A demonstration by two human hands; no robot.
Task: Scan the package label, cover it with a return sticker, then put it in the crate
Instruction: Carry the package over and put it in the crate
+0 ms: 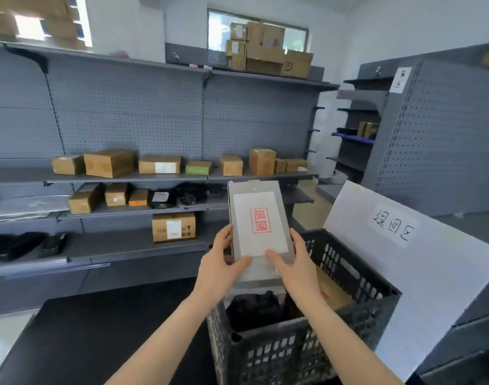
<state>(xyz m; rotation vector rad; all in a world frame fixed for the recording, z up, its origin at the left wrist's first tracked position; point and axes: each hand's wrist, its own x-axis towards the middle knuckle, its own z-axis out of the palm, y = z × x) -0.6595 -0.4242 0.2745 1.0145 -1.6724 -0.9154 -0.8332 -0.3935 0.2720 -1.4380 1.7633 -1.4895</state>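
I hold a flat grey package (255, 187) upright above the black plastic crate (357, 276). A white return sticker (261, 223) with red stamped characters covers its front face. My left hand (221, 262) grips the package's lower left edge, thumb on the front. My right hand (296, 268) grips the lower right edge, thumb on the sticker's bottom. Inside the crate lie a black bag (254, 307) and a brown cardboard parcel (332, 293). No scanner is in view.
A dark counter (98, 337) lies at lower left. Grey pegboard shelves (126, 176) behind hold several cardboard boxes and black bags. A white sign with handwriting (393, 226) leans to the right of the crate. Another shelf unit (432, 134) stands at the right.
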